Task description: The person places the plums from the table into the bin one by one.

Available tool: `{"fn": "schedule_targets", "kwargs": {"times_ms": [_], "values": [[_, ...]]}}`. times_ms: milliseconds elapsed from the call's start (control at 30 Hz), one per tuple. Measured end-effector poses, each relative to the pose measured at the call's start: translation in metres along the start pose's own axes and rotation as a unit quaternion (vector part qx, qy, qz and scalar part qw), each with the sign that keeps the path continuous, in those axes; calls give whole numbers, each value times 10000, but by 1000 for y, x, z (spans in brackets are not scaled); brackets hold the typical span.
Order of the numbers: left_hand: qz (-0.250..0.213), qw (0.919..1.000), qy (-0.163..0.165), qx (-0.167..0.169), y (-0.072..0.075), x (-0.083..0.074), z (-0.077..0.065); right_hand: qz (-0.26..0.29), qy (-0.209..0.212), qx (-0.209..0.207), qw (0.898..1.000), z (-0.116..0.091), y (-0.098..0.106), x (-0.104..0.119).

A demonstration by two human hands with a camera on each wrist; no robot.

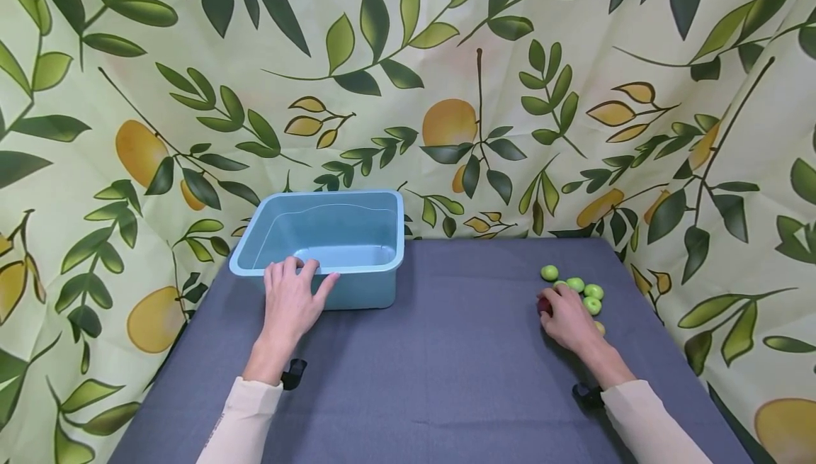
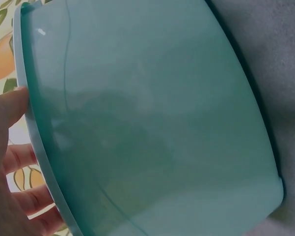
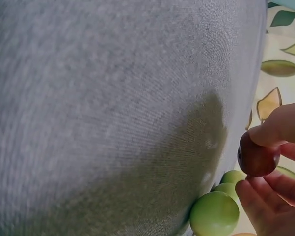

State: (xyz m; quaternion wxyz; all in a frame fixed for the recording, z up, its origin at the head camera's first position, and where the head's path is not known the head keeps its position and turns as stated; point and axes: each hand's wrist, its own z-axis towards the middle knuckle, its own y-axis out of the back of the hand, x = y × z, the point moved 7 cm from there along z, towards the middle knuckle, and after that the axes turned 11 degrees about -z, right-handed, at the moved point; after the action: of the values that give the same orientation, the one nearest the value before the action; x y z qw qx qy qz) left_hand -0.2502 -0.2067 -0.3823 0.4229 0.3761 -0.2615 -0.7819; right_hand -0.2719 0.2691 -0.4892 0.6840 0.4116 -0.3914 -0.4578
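Note:
A blue plastic basin (image 1: 376, 287) stands at the back left of the table. My left hand (image 1: 292, 301) holds its near rim, fingers hooked over the edge and thumb spread to the right; in the left wrist view the fingertips pass behind the rim (image 2: 39, 142). On the right, my right hand (image 1: 570, 319) pinches a small dark red round fruit (image 3: 257, 156) between thumb and fingers. Several small green apples (image 1: 593, 292) lie just beyond and beside that hand. A yellowish fruit (image 1: 600, 327) shows partly behind the hand.
A grey-blue cloth (image 1: 446, 372) covers the table. Behind and at both sides hangs a curtain (image 1: 395, 117) printed with leaves and lemons, close to the table's back edge. One green apple (image 1: 549, 273) lies a little apart, at the left of the group.

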Motion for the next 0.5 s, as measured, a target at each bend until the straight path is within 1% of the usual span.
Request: {"fn": "schedule_targets", "kwargs": {"times_ms": [100, 200, 400, 500], "values": [[-35, 10000, -19, -11, 0, -3, 0, 201, 69, -145, 9997, 0, 1, 2], [-67, 10000, -25, -34, -1, -6, -1, 387, 53, -167, 9991, 0, 2, 2], [-83, 9999, -72, -96, -2, -12, -3, 674, -307, 128, 9972, 0, 0, -2], [-70, 9999, -71, -97, -4, -14, -4, 758, -359, 149, 9964, 1, -1, -2]]}}
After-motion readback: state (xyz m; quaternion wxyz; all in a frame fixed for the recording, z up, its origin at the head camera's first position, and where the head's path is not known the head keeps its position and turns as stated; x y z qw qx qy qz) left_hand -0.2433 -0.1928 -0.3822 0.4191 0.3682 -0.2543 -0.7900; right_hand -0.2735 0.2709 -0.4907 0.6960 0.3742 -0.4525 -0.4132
